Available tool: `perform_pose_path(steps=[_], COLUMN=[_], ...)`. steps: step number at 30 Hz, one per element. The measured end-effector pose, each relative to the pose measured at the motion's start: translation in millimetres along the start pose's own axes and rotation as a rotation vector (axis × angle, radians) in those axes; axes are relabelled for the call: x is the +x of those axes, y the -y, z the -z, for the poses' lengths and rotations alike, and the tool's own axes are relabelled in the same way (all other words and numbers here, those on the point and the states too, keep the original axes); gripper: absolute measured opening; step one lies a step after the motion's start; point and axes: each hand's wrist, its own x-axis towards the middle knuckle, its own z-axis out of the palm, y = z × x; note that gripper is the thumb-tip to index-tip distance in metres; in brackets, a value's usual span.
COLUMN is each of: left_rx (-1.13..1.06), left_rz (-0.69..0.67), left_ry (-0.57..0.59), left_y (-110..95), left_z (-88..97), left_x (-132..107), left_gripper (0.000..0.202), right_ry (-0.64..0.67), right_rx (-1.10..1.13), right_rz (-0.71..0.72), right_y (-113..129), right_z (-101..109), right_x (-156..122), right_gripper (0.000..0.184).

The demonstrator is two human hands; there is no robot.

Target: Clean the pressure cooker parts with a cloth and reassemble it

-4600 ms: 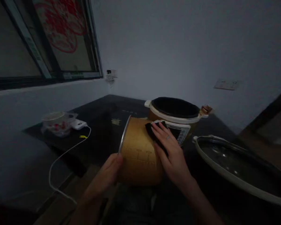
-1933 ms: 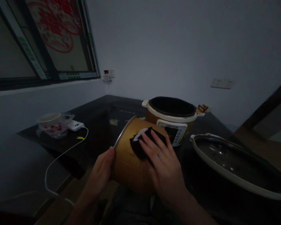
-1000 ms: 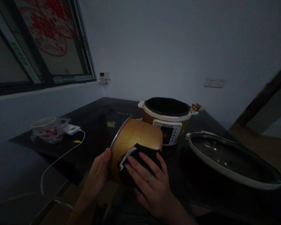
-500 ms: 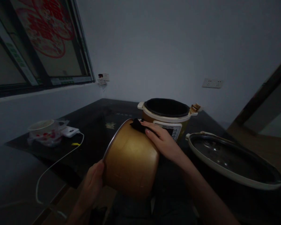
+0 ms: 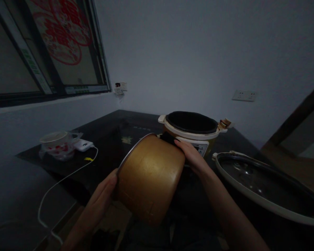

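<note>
Two hands, one pot. Nearest the camera, a single gold inner pot (image 5: 150, 181) lies tipped on its side over the person's lap at the near edge of the dark table (image 5: 112, 132), with its rounded base facing the camera and its steel-rimmed mouth turned away to the left.

The left hand (image 5: 104, 190) comes up from below and grips the pot at the rim, thumb on the outside edge; the other fingers are hidden. The right hand (image 5: 192, 158) reaches across from the right with a straight wrist and lies over the pot's far upper shoulder, pressing one dark cloth (image 5: 167, 137) against the wall. Its fingertips are out of sight behind the curve, so how far they curl cannot be told.

Just beyond stands one electric pressure cooker base (image 5: 191, 130), open-topped. One cooker lid (image 5: 261, 184) rests to its right.

On the left side of the table lie one white phone (image 5: 83, 144) with a white cable (image 5: 62, 181) trailing off the edge and, touching it, one bagged bowl (image 5: 56, 143).

Farthest off are two wall sockets — one (image 5: 120, 87) by the window (image 5: 62, 31), one (image 5: 244, 95) on the right.
</note>
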Motion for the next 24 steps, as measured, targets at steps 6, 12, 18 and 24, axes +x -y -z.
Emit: perform_pose_path(steps=[6,12,18,24], left_rx=[-0.19,-0.235,-0.138,-0.065], left_rz=[0.088,0.126,0.089,-0.032], left_ry=[0.147,0.138,0.034,0.155], left_y=[-14,-35,-48,-44], left_z=[-4.4,-17.3,-22.3,-18.3], left_x=[10,13,14,12], left_gripper=[0.059,0.056,0.059,0.054], right_ry=[0.097,0.127,0.13,0.113], right_rx=[-0.211,-0.724,-1.013,-1.112], right_rz=[0.205,0.488,0.62,0.649], right_y=[21,53,61,61], right_z=[-9,-32,-54,-63], right_x=[-16,-52,-82,-93], right_gripper=[0.038,0.043,0.044,0.046])
